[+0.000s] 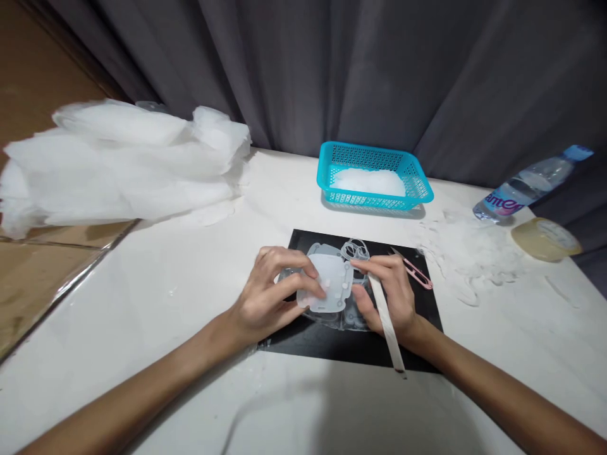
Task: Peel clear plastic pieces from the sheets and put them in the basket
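Head view: the left hand [279,287] has its grip pinched on a frosted, rounded-square sheet [337,281] with notched edges, held flat side up over the smooth black mat [303,346]. At the sheet's right edge, the right hand [391,291] has its grip closed around a slim, flat white stick [387,322], its long axis running far left to near right, dark tip near. Pink-handled snips [417,274] lie far right on the mat; beyond, a perforated blue basket [370,201] holds white fluff [370,182].

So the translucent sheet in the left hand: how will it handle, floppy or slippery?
Likely fairly stiff: the translucent sheet looks nearly flat in the left hand. Probably light, given how thin it looks. Perhaps slippery, since its surface appears smooth.
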`<action>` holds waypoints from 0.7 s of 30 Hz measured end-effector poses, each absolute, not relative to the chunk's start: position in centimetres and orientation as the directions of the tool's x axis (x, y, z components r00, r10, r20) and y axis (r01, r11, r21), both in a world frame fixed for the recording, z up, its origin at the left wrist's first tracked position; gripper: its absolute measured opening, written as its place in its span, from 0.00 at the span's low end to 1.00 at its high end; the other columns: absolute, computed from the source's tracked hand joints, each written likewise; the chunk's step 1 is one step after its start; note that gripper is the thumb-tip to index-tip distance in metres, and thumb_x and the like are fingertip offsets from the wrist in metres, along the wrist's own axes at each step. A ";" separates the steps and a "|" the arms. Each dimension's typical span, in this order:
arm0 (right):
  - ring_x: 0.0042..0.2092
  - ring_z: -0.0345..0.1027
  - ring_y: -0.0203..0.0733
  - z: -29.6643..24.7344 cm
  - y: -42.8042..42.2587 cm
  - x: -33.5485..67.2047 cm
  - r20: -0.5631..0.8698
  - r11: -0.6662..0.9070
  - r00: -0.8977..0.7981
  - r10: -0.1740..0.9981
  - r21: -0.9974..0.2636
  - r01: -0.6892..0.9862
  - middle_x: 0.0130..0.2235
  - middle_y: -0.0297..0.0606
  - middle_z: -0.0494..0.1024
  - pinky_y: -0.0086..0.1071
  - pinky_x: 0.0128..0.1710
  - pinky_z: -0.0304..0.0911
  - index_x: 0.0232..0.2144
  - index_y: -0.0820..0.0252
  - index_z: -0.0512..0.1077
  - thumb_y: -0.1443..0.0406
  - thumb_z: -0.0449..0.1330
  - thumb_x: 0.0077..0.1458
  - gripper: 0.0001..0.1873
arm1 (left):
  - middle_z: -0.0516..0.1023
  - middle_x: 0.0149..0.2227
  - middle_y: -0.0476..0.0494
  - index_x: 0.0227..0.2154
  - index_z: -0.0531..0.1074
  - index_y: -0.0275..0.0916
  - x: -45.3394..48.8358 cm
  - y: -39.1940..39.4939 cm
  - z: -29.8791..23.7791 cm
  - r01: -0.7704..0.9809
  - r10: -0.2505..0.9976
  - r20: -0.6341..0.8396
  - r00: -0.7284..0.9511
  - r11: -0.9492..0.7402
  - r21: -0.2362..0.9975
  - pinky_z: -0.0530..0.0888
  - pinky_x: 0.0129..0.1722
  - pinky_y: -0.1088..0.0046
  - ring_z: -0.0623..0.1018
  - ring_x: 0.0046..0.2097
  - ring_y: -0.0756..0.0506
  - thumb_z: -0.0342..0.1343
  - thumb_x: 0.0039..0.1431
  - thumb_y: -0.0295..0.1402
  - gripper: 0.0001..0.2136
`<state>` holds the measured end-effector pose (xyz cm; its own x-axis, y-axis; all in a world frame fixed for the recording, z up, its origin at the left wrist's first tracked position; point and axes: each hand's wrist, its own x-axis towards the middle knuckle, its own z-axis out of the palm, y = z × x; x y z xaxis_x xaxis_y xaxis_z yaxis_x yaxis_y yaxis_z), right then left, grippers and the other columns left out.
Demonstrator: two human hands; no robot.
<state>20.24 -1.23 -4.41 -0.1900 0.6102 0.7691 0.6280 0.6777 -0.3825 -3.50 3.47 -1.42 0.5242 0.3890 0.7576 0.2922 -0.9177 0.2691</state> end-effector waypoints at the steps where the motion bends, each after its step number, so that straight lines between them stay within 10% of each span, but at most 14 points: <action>1: 0.43 0.70 0.47 -4.4 -1.3 20.2 0.763 0.677 -0.191 0.617 -0.392 0.623 0.44 0.45 0.73 0.41 0.40 0.71 0.58 0.60 0.70 0.70 0.60 0.63 0.20 | 0.76 0.40 0.46 0.38 0.77 0.44 -3.5 3.4 -1.3 0.290 0.399 0.753 0.523 -0.914 0.283 0.72 0.43 0.65 0.77 0.42 0.45 0.63 0.62 0.21 0.09; 10: 0.43 0.70 0.45 -4.5 -0.9 20.1 0.675 0.634 -0.159 0.720 -0.548 0.546 0.43 0.43 0.73 0.40 0.42 0.70 0.53 0.59 0.73 0.75 0.58 0.63 0.18 | 0.78 0.38 0.44 0.36 0.77 0.40 -3.6 3.4 -1.4 0.260 0.366 0.779 0.509 -0.928 0.267 0.72 0.43 0.66 0.79 0.40 0.45 0.60 0.65 0.25 0.04; 21: 0.37 0.67 0.42 -4.1 -1.2 19.9 0.697 0.701 -0.159 0.699 -0.624 0.347 0.35 0.40 0.74 0.38 0.36 0.65 0.42 0.60 0.75 0.75 0.59 0.62 0.09 | 0.80 0.28 0.52 0.19 0.67 0.41 -4.6 3.7 -1.9 0.274 -0.051 0.817 0.575 -0.929 -0.250 0.71 0.31 0.72 0.75 0.30 0.49 0.67 0.57 0.19 0.18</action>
<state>19.95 -1.22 -4.11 -0.1593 0.6993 0.6969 0.3471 0.7005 -0.6235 -4.60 3.66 -1.85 0.5748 -0.0507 0.8167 0.2736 -0.9287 -0.2502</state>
